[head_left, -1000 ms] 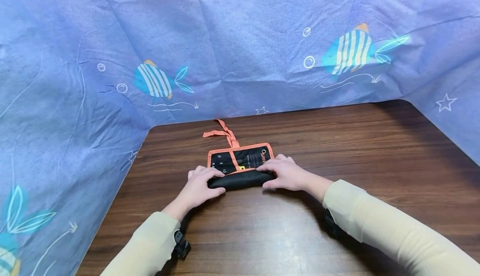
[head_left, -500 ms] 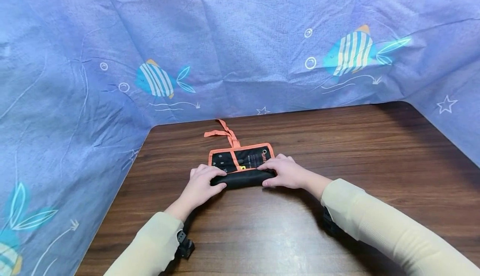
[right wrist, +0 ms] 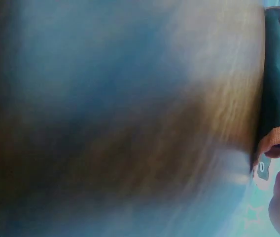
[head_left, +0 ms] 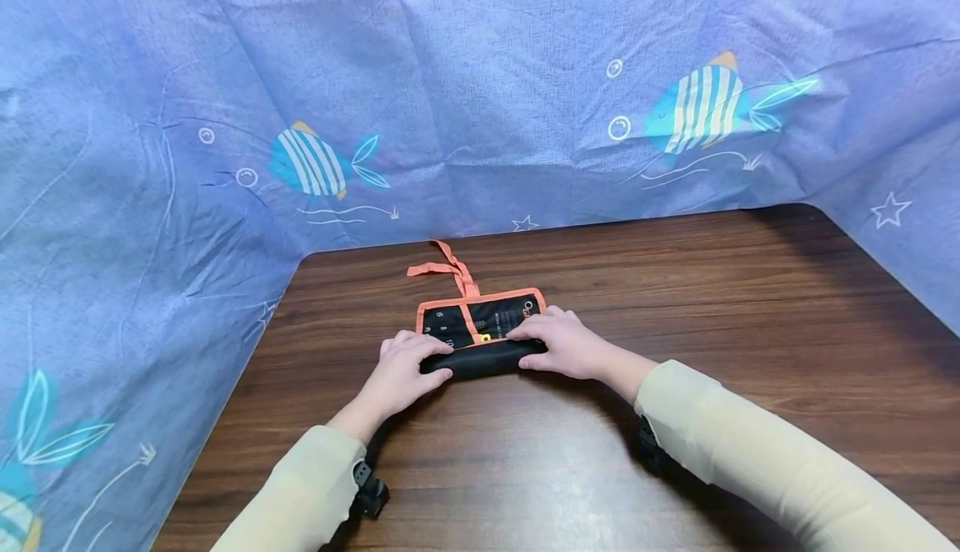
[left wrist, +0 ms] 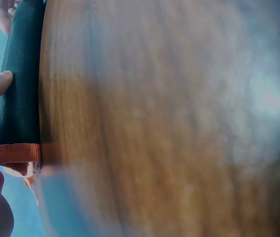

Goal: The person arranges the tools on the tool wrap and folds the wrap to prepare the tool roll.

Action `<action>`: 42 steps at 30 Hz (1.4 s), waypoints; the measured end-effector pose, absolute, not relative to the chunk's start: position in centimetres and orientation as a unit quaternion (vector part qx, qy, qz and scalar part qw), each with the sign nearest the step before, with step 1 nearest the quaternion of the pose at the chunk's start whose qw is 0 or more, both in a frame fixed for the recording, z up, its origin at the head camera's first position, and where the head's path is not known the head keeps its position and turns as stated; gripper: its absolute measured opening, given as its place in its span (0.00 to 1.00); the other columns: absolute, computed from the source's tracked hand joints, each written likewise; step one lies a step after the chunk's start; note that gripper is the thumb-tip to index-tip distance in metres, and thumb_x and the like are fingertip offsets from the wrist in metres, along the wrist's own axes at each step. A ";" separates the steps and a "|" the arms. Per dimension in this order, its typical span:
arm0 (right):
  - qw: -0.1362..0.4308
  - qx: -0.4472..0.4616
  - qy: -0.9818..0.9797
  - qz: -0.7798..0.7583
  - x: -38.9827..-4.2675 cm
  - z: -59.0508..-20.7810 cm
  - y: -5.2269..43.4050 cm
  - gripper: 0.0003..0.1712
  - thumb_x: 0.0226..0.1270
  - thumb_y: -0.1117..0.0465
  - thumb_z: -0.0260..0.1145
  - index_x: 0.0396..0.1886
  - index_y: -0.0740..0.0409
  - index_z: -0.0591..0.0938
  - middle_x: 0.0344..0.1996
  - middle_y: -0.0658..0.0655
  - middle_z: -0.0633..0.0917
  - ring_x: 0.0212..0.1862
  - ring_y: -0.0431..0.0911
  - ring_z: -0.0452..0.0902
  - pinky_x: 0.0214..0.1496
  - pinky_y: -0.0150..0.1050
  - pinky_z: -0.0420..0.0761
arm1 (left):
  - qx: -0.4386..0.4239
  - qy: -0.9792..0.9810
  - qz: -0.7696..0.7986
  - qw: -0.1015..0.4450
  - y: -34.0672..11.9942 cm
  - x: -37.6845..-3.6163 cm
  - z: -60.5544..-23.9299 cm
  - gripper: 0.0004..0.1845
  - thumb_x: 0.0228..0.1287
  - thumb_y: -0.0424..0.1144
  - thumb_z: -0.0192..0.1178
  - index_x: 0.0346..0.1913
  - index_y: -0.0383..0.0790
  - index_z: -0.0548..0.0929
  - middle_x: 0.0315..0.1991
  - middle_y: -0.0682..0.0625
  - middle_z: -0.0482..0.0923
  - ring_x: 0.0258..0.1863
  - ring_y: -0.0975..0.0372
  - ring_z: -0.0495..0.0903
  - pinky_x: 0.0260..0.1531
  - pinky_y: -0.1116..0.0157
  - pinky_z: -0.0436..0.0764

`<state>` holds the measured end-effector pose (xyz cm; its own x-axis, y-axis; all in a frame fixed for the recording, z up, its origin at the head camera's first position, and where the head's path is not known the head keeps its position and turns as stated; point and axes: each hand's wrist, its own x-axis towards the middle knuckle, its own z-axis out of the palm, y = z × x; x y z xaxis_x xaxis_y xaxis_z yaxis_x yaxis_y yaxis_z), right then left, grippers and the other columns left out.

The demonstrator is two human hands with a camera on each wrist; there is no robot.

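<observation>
A black tool roll pouch (head_left: pixel 480 331) with orange trim lies on the wooden table (head_left: pixel 675 302), partly rolled up from its near edge. Its flat far part shows white numbers and print. My left hand (head_left: pixel 405 368) grips the left end of the rolled part (head_left: pixel 472 358), thumb under, fingers over. My right hand (head_left: pixel 562 343) grips the right end the same way. In the left wrist view the roll (left wrist: pixel 19 98) shows as a dark cylinder with an orange end, my thumb on it. The right wrist view shows the roll's other end (right wrist: pixel 278 98).
An orange tie strap (head_left: pixel 446 267) trails from the pouch's far edge toward the backdrop. A blue cloth with striped fish (head_left: pixel 315 160) hangs behind and at both sides of the table. Bare dark wood stretches to the right and in front.
Both hands have rolled the pouch a little farther away from me. Less of the flat printed part shows now.
</observation>
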<state>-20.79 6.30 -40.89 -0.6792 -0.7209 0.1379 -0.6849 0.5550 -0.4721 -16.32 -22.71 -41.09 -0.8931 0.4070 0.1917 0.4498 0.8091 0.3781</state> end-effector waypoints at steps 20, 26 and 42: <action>-0.003 -0.423 0.881 -0.212 -21.2 -41.6 5.1 0.26 0.55 0.50 0.70 0.55 0.50 0.80 0.52 0.50 0.80 0.51 0.50 0.67 0.49 0.49 0.64 | -0.233 -0.941 -0.244 0.034 -22.9 -17.2 -41.1 0.12 0.61 0.42 0.63 0.47 0.47 0.84 0.45 0.55 0.81 0.46 0.60 0.72 0.47 0.54 0.62; 0.016 -0.422 0.881 -0.216 -21.6 -41.6 5.2 0.26 0.56 0.50 0.69 0.55 0.51 0.80 0.52 0.52 0.80 0.53 0.51 0.67 0.51 0.52 0.64 | -0.224 -0.942 -0.248 0.032 -22.6 -17.4 -40.9 0.12 0.62 0.42 0.62 0.48 0.47 0.84 0.46 0.55 0.81 0.46 0.60 0.72 0.47 0.55 0.63; 0.031 -0.425 0.877 -0.222 -22.6 -41.3 4.8 0.20 0.55 0.51 0.69 0.49 0.49 0.82 0.48 0.49 0.82 0.52 0.48 0.69 0.50 0.51 0.65 | -0.227 -0.940 -0.251 0.042 -22.7 -17.7 -40.8 0.13 0.61 0.42 0.62 0.49 0.46 0.83 0.46 0.55 0.81 0.47 0.59 0.70 0.48 0.54 0.60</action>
